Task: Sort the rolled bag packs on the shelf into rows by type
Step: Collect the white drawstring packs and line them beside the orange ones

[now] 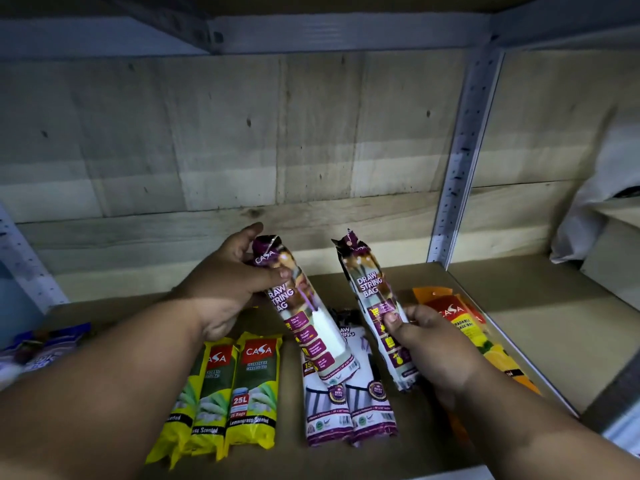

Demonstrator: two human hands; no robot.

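Two purple packs held above the shelf (536, 327)

Left hand (228, 285) grips one drawstring pack (308, 317) mid-frame; right hand (433, 344) grips another (375, 299); yellow packs (235, 389) lie lower left.

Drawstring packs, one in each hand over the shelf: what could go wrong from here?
1. The left hand pinches its purple pack only near the top, so the pack hangs tilted and could slip onto the purple packs lying below.
2. The right hand holds its pack low down; it may tip.
3. Lowering the forearms could nudge the green lemongrass packs out of line.
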